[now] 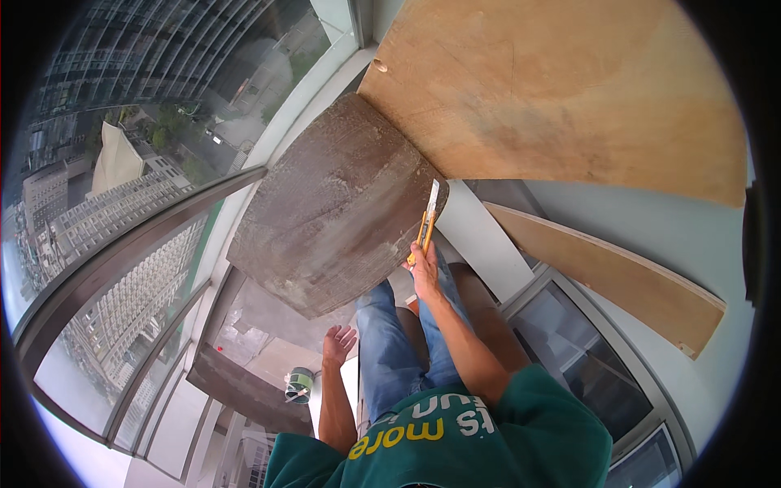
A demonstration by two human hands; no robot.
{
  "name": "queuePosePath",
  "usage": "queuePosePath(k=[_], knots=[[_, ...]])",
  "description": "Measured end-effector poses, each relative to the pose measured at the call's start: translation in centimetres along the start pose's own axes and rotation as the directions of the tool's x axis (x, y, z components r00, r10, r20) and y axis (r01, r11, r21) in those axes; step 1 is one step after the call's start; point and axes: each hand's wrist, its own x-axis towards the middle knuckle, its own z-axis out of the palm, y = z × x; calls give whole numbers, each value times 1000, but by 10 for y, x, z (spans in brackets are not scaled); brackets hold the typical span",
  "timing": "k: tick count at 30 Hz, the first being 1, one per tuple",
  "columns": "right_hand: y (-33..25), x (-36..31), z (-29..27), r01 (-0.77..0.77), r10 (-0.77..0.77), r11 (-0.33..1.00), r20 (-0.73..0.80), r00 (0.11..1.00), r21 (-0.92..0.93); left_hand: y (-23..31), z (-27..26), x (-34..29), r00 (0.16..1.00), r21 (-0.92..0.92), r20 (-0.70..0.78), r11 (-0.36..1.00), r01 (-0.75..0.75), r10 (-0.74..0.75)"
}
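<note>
My right hand (424, 272) is wrapped round a yellow utility knife (427, 224), whose long blade is slid out and points up and away from me. Behind the knife stands a large brown sheet (333, 203), scuffed and stained with pale grey smears, its edge close to the blade. I cannot tell whether the blade touches it. Below the sheet's near edge, my left hand (339, 345) is held palm up with its fingers apart and nothing in it. Between my arms are my legs in blue jeans (390, 346).
Big plywood (569, 89) leans at the upper right, with a narrower plywood strip (610, 276) below it. At the left, windows (268, 81) overlook buildings far below. A green tin (299, 384) stands near my left forearm. A dark-paned frame (578, 350) lies right.
</note>
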Motion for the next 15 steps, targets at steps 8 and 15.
queuePosePath(k=[8,15], knots=[[8,-2,11,120,-123,987,-18,992,-109,230,177,-62,-42,616,415,-315,-722,909],[27,13,6,193,-194,962,15,981,-191,347,372,-41,389,641,728,-359,-678,565]])
